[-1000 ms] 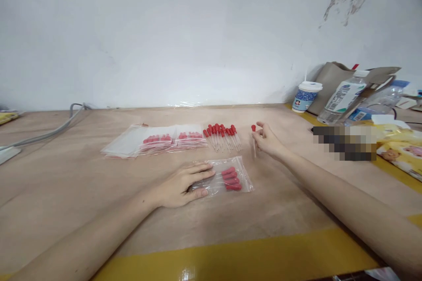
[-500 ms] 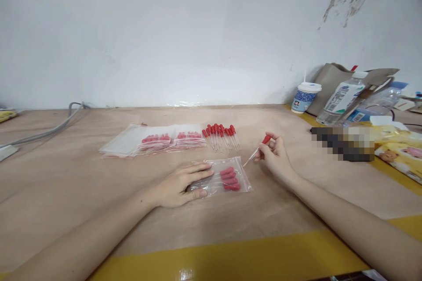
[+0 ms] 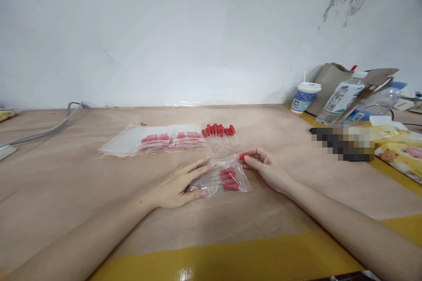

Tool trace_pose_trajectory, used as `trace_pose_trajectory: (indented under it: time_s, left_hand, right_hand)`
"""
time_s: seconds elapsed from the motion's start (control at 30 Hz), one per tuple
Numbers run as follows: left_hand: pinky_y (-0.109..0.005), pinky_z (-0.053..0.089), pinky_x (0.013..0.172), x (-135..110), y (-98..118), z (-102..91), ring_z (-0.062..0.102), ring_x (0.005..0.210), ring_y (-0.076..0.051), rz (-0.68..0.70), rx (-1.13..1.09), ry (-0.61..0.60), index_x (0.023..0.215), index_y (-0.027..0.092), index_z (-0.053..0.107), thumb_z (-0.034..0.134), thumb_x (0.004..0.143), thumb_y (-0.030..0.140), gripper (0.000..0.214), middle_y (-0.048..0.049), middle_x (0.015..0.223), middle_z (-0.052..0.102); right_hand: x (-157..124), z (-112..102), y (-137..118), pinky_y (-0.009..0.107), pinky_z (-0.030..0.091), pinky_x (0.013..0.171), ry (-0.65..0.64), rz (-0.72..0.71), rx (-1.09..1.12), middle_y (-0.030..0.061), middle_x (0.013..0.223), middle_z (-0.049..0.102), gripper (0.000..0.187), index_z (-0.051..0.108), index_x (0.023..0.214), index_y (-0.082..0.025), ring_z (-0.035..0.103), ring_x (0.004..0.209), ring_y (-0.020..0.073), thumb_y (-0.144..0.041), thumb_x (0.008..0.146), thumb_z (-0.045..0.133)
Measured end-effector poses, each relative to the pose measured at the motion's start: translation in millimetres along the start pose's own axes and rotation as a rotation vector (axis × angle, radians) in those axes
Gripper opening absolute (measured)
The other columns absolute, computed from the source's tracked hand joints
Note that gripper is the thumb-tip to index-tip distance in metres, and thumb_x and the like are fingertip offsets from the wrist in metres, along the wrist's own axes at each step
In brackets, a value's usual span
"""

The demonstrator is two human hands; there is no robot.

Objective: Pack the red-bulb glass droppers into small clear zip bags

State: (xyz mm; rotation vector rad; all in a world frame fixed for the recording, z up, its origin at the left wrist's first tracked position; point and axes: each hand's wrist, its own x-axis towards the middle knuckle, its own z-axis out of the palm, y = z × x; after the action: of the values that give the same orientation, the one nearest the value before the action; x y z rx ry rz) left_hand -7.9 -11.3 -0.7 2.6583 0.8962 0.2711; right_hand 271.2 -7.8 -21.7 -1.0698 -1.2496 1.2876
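Note:
A clear zip bag (image 3: 215, 188) lies on the table with several red-bulbed droppers (image 3: 230, 178) side by side inside it. Flat across the bag's left end rests my left hand (image 3: 180, 184), fingers spread and pressing on the plastic. My right hand (image 3: 265, 167) is closed in a pinch around the red bulb of another dropper (image 3: 244, 156), at the bag's upper right corner. That dropper's glass stem points left into the bag's mouth.
Behind the bag lie a pile of loose droppers (image 3: 220, 131) and stacked filled bags (image 3: 154, 145), with flat bags (image 3: 120, 142) to their left. A paper cup (image 3: 306, 98), a bottle (image 3: 343, 99) and a yellow packet (image 3: 400, 156) stand or lie at the right. A grey cable (image 3: 49, 131) runs along the left.
My right hand has moved left and slightly down, bringing the dropper from beside the bag to its opening, stem first. My left hand stays on the bag.

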Motion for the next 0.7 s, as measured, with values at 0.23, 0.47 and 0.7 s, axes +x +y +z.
trace_pose_trajectory:
  time_s: [0.23,0.47,0.7]
  left_hand:
    - [-0.044,0.026,0.106,0,-1,0.4,0.023,0.133,-0.027,0.002,0.029,-0.005,0.141,0.029,0.016,0.043,0.089,0.046,0.062,-0.0049,0.148,0.017]
    - [-0.045,0.028,0.105,0,-1,0.5,0.024,0.132,-0.027,0.011,0.034,0.006,0.141,0.03,0.017,0.044,0.089,0.046,0.061,-0.0046,0.148,0.017]
    - [-0.045,0.029,0.104,2,-1,0.6,0.028,0.131,-0.028,0.028,0.03,0.031,0.141,0.03,0.017,0.045,0.088,0.045,0.061,-0.0047,0.147,0.02]
  right_hand:
    - [7,-11,-4,0.033,0.046,0.082,-0.312,-0.01,-0.16,0.0033,0.085,0.067,0.03,0.063,0.084,-0.016,0.061,0.082,0.0146,-0.034,0.062,0.072]
    - [13,-1,-2,0.037,0.045,0.086,-0.224,-0.042,-0.226,0.0049,0.093,0.069,0.034,0.068,0.089,-0.017,0.062,0.088,0.0181,-0.041,0.065,0.068]
    - [19,10,11,0.026,0.045,0.053,0.061,-0.082,-0.319,0.0011,0.061,0.064,0.024,0.06,0.063,-0.016,0.056,0.053,0.0124,-0.036,0.057,0.072]
